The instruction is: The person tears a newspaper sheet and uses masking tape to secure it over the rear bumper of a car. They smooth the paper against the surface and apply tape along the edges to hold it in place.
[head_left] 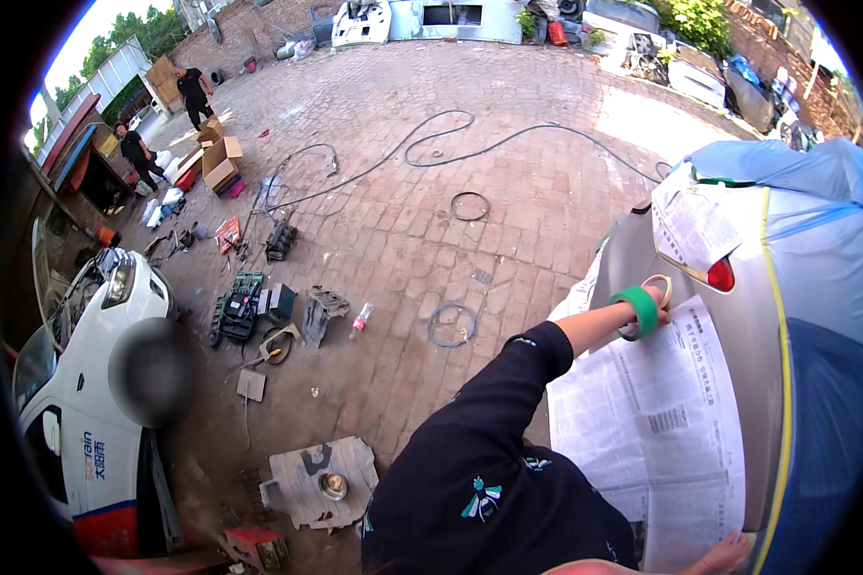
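My left hand reaches out to a grey car body panel, its fingers closed around a cream roll of masking tape. A wide green tape roll hangs around that hand near the wrist. Below it a large newspaper sheet lies along the panel. My right hand is at the sheet's lower right corner, its fingers closed on the paper edge. Another piece of newspaper sits above a red tail light. Yellow tape runs down the panel beside blue plastic film.
A white car with its front open stands at left. Tool cases, a bottle and a flattened cardboard piece lie on the brick ground. A hose snakes across the yard. Two people stand near cardboard boxes.
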Demonstrator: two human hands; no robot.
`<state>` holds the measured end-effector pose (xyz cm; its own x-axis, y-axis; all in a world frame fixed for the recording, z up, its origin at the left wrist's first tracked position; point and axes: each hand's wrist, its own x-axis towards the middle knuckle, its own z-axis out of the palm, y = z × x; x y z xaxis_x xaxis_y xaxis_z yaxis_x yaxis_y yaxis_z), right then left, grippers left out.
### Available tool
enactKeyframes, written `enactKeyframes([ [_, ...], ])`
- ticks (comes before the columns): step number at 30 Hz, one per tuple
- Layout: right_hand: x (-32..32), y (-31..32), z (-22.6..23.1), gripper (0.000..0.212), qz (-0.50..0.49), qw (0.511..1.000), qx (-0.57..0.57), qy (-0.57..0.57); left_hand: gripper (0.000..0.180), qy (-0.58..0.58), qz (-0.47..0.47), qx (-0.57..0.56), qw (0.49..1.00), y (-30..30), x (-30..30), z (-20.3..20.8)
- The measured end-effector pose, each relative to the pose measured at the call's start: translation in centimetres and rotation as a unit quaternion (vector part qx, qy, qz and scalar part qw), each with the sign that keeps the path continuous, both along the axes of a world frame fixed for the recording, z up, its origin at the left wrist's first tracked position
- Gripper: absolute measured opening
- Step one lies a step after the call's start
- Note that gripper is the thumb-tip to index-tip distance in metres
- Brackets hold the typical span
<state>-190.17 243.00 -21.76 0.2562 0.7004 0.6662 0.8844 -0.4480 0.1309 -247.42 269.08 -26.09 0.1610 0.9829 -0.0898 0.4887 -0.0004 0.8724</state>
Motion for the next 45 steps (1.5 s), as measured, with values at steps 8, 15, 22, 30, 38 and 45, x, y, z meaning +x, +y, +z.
enactKeyframes([
  [8,-2.0,0.8,2.3,0.021,0.043,0.996,-0.037,0.076,0.032,-0.012,0.028,-0.013,0.999,0.1,-1.2,-2.4],
  [15,-5.7,-2.3,4.2,0.014,-0.002,0.981,-0.008,0.195,0.022,-0.013,-0.018,0.075,0.997,4.6,2.2,-5.2],
  [22,-6.2,-2.4,5.4,0.013,0.007,0.972,-0.006,0.236,0.018,-0.068,0.048,0.092,0.992,4.6,0.7,-7.3],
  [30,-6.5,-2.7,7.5,0.015,0.040,0.948,-0.061,0.309,0.015,-0.172,0.066,0.064,0.981,3.4,1.0,-6.6],
  [38,-7.5,-2.9,6.8,0.014,0.033,0.953,-0.035,0.300,0.020,-0.130,0.084,0.037,0.987,2.5,0.7,-6.0],
  [45,-7.4,-3.1,6.4,0.015,0.025,0.964,-0.034,0.263,0.018,-0.128,0.092,0.064,0.985,3.4,1.4,-6.3],
])
